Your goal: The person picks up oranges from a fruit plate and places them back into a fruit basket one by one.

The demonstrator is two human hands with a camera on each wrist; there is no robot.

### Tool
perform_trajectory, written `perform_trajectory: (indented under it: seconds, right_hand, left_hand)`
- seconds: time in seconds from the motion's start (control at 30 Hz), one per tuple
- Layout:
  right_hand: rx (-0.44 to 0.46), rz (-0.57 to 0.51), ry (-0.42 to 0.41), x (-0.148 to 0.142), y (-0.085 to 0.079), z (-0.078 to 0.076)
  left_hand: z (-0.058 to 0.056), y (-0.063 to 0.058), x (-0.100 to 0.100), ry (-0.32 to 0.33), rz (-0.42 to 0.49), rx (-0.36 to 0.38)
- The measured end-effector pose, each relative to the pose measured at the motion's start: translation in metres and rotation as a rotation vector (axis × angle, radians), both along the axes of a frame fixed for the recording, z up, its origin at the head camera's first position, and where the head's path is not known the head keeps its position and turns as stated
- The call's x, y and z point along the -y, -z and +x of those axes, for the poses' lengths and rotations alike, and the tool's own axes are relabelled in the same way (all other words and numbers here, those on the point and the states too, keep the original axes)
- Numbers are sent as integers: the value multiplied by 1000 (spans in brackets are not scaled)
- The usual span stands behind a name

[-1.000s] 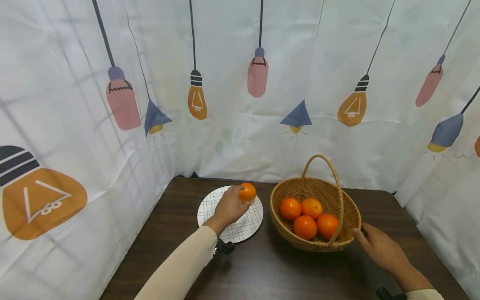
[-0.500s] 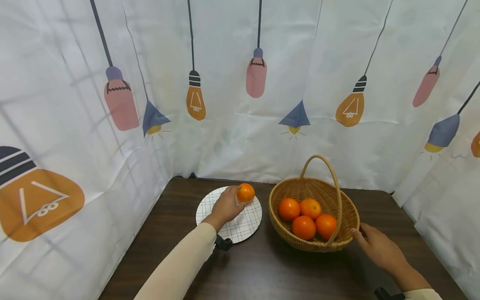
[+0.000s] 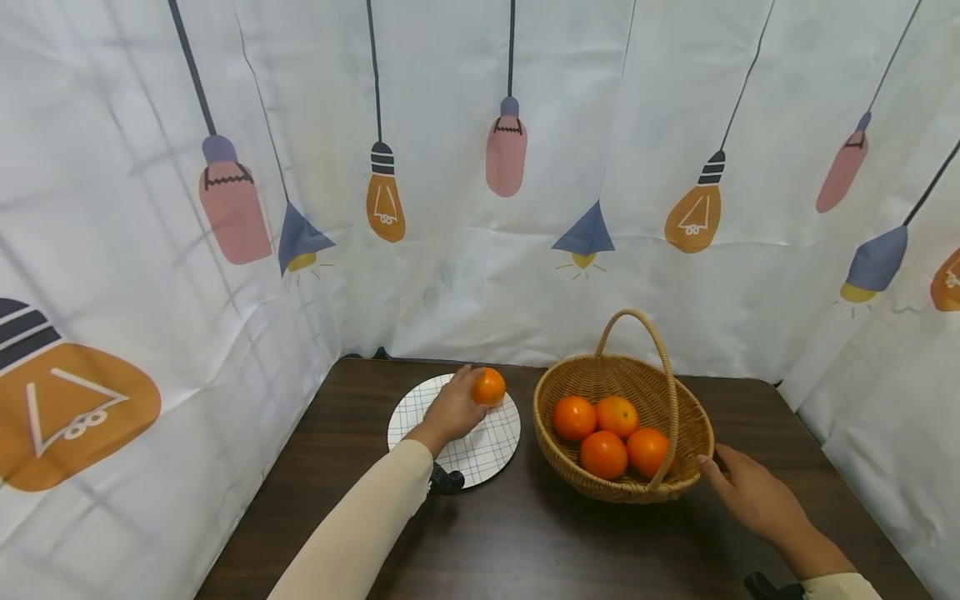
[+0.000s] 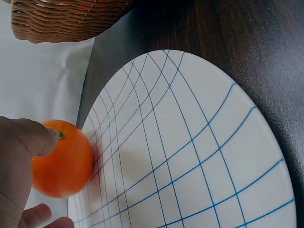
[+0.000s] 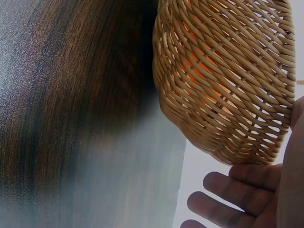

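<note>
My left hand holds an orange over the far right part of a white plate with a blue grid. In the left wrist view the thumb lies on top of the orange beside its green stem dot, and the fruit sits right at the plate's surface. My right hand grips the right rim of a wicker basket, thumb at the rim. The index finger touches the weave from outside in the right wrist view, while the other fingers extend away from it.
Several oranges lie together inside the basket, under its tall arched handle. Both plate and basket stand on a dark wooden table. A white curtain printed with lamps closes off the back and sides.
The head view has shifted slightly, so everything appears a little farther left. Both hands keep nearly the same places relative to the orange, plate and basket.
</note>
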State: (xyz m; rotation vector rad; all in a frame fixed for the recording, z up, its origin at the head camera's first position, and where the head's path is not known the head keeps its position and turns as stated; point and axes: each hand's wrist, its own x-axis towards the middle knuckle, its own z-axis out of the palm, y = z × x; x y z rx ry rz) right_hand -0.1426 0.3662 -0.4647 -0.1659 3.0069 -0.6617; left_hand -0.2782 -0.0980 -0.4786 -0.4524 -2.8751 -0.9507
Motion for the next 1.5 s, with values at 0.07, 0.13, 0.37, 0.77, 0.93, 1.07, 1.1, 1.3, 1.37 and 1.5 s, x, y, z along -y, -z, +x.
perform_trajectory:
  seconds: [0.07,0.13,0.37,0.77,0.93,1.07,1.1,1.3,1.37,1.5]
  right_hand:
    - [2,4,0,0,0,0]
    - [2,6,3,0,0,0]
    - [-12,5,1,1,1,0]
    - [2,2,5,2,-1,1]
    - [-3,2,6,2,0,1]
    - [-1,2,6,1,0,1]
    - [0,2,6,1,1,0]
    - [11,5,9,0,1,0]
    - [11,4,9,0,1,1]
    - [5,9,12,1,1,1]
  left_hand:
    - [1,-1,0,10,-8,9]
    - [1,-1,0,24,-25,16]
    - [2,1,-1,0,-80,1]
    - [1,3,-1,-61,-64,-30]
    - [2,5,-2,-55,-29,0]
    - [2,7,-3,-62,-16,10]
    - [2,8,-3,-62,-12,7]
    - [3,12,-2,-69,11,-1]
    - [4,13,-2,-77,27,-4]
    - [5,14,-2,-73,47,-19]
